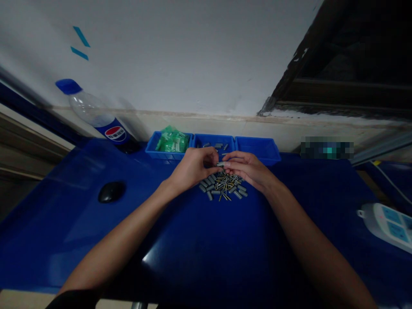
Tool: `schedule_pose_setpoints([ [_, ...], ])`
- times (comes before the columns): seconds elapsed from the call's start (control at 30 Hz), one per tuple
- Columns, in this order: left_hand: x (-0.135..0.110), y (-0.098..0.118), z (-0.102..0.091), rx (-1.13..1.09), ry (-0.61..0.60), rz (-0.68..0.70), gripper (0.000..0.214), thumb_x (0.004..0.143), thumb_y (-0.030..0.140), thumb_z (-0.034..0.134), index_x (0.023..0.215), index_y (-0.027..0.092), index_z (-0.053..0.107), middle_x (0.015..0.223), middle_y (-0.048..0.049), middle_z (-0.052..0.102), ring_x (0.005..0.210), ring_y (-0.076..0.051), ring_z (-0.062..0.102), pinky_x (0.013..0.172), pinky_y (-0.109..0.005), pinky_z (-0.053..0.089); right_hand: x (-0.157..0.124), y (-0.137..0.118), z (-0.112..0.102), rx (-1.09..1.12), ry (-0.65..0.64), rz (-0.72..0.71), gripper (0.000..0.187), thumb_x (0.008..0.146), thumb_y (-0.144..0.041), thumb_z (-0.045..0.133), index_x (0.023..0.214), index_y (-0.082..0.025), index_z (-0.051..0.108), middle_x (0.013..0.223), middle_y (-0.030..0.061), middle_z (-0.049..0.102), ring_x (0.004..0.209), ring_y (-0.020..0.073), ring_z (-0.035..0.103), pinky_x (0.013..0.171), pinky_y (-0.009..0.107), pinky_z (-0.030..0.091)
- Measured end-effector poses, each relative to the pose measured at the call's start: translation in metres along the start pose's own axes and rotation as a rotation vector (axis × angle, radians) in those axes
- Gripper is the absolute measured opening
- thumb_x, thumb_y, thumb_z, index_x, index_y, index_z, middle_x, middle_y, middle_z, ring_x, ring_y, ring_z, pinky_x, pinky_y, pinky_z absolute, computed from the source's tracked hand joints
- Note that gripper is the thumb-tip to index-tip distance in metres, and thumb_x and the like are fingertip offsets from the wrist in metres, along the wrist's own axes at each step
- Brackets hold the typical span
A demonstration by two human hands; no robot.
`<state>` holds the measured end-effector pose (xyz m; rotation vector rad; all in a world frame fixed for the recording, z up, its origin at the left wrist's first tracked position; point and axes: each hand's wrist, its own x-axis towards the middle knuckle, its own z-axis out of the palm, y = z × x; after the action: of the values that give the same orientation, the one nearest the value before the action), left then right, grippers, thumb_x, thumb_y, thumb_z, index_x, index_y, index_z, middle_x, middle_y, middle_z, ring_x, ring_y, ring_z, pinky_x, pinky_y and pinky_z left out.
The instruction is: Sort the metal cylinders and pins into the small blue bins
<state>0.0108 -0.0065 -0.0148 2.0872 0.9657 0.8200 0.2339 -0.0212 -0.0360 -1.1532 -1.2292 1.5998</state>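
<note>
A grey cylinder [220, 164], small and short, is held in the air between the two hands, just above a pile of parts [222, 185] on the blue counter [193, 249]. The left hand [193, 167] comes from the left and its grip is closed on one end of the grey cylinder. The right hand [246, 168] meets it from the other side, and its fingertips are pinched on the other end. The two hands touch each other at the fingertips.

The pile of parts holds more grey cylinders of the same kind, mixed with thin pins that look golden and silver.

Behind the hands, three blue trays stand side by side against the wall. The left tray [151, 149] holds green packets [172, 140], the middle tray [212, 139] holds a few grey pieces, and the right tray [257, 148] is beside it.

Further to the left a plastic bottle [96, 116] with a blue cap leans against the wall, and a black oval object [111, 191] lies on the counter. At the right edge lies a white power strip [386, 225].
</note>
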Motion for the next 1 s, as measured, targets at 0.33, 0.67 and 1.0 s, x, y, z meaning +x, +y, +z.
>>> schedule_pose_setpoints([
  [0.33, -0.001, -0.007, 0.001, 0.590, -0.382, 0.036, 0.030, 0.094, 0.006, 0.053, 0.102, 0.018, 0.080, 0.101, -0.0119, 0.080, 0.090, -0.022, 0.076, 0.075, -0.031, 0.054, 0.000, -0.008, -0.001, -0.183, 0.177, -0.199, 0.027, 0.082, -0.030, 0.078, 0.108, -0.026, 0.079, 0.109, 0.0078, 0.083, 0.097, 0.0266, 0.079, 0.094, 0.048, 0.060],
  [0.67, -0.002, -0.009, 0.003, 0.810, -0.362, -0.002, 0.024, 0.098, 0.009, 0.053, 0.104, 0.015, 0.076, 0.100, -0.0138, 0.077, 0.083, -0.023, 0.075, 0.073, -0.032, 0.056, -0.003, -0.013, -0.002, -0.236, 0.167, -0.172, 0.025, 0.084, -0.039, 0.077, 0.104, -0.025, 0.078, 0.107, 0.0089, 0.083, 0.093, 0.0261, 0.078, 0.086, 0.045, 0.060],
  [1.0, 0.000, -0.011, 0.002, 0.244, -0.088, 0.001, 0.021, 0.088, 0.011, 0.065, 0.103, 0.015, 0.080, 0.102, -0.0099, 0.077, 0.086, -0.019, 0.073, 0.083, -0.034, 0.061, -0.001, -0.009, -0.010, -0.301, 0.077, -0.099, 0.021, 0.084, -0.035, 0.075, 0.103, -0.025, 0.078, 0.095, 0.0078, 0.082, 0.087, 0.0259, 0.076, 0.080, 0.044, 0.058],
])
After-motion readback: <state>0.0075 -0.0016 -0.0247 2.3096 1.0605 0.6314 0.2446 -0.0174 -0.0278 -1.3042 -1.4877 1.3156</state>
